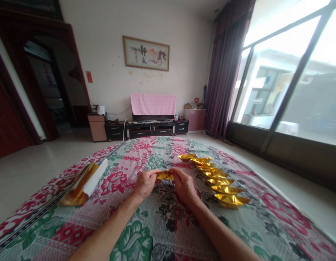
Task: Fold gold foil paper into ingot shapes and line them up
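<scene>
A small folded piece of gold foil paper (165, 175) is held level between my two hands, above the middle of the flowered cloth. My left hand (146, 183) pinches its left end with thumb and fingers. At its right end, my right hand (185, 184) grips it in the same way. Right of my hands, several gold boat-shaped paper pieces (232, 200) stand in a row running away from me. A stack of gold and white paper sheets (85, 184), partly curled, lies to the left.
The flowered cloth (135, 237) covers the round surface in front of me. Beyond it, a low black cabinet (140, 133) stands by the wall, with a pink cloth (154, 104) draped over a screen. Windows (282, 79) and a purple curtain (224, 72) are on the right.
</scene>
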